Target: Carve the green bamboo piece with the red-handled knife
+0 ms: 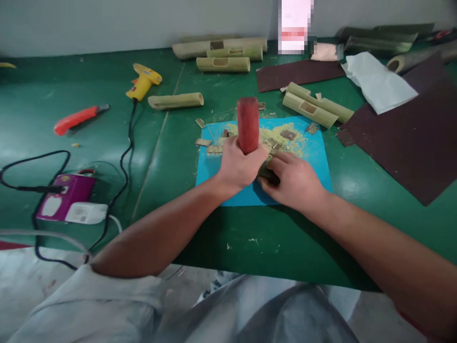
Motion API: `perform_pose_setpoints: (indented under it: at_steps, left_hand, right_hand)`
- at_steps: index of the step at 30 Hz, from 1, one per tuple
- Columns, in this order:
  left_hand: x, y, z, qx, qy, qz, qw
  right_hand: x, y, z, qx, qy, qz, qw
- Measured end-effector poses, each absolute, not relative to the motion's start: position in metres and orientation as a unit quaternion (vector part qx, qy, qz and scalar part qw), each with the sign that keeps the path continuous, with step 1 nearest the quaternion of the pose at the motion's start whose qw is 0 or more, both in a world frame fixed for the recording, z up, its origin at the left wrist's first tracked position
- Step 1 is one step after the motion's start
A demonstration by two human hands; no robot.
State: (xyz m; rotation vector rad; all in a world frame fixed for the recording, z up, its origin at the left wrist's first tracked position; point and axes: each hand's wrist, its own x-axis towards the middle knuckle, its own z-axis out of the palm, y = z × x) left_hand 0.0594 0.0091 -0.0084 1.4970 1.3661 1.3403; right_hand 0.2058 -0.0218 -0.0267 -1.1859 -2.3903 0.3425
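Observation:
My left hand (241, 164) is wrapped round the thick red handle (248, 124) of a tool; its working end is hidden below the fist. Close beside it, my right hand (294, 178) is closed on a dark green bamboo piece (268, 175), mostly covered by the fingers. Both hands are over a blue sheet (317, 166). Yellowish sawdust (298, 136) and several small bamboo chips (214, 149) are scattered on the sheet beyond the hands.
Cut bamboo tubes (223, 64) lie at the back, with more (309, 109) at the right. Brown sheets (410, 147) and white paper (378, 83) lie right. A yellow glue gun (143, 83), red-handled cutter (76, 119) and purple power box (76, 190) with cables are left.

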Motion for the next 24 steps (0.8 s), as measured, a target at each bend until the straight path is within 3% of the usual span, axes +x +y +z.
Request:
perform_pose_setpoints:
  at_steps: [11, 24]
  left_hand:
    - [0.058, 0.016, -0.021, 0.602, 0.440, 0.591, 0.308]
    - [0.057, 0.013, -0.021, 0.592, 0.487, 0.575, 0.285]
  right_hand:
    - [0.205, -0.023, -0.025, -0.455, -0.852, 0.116, 0.233]
    - [0.206, -0.022, -0.024, -0.449, -0.855, 0.126, 0.228]
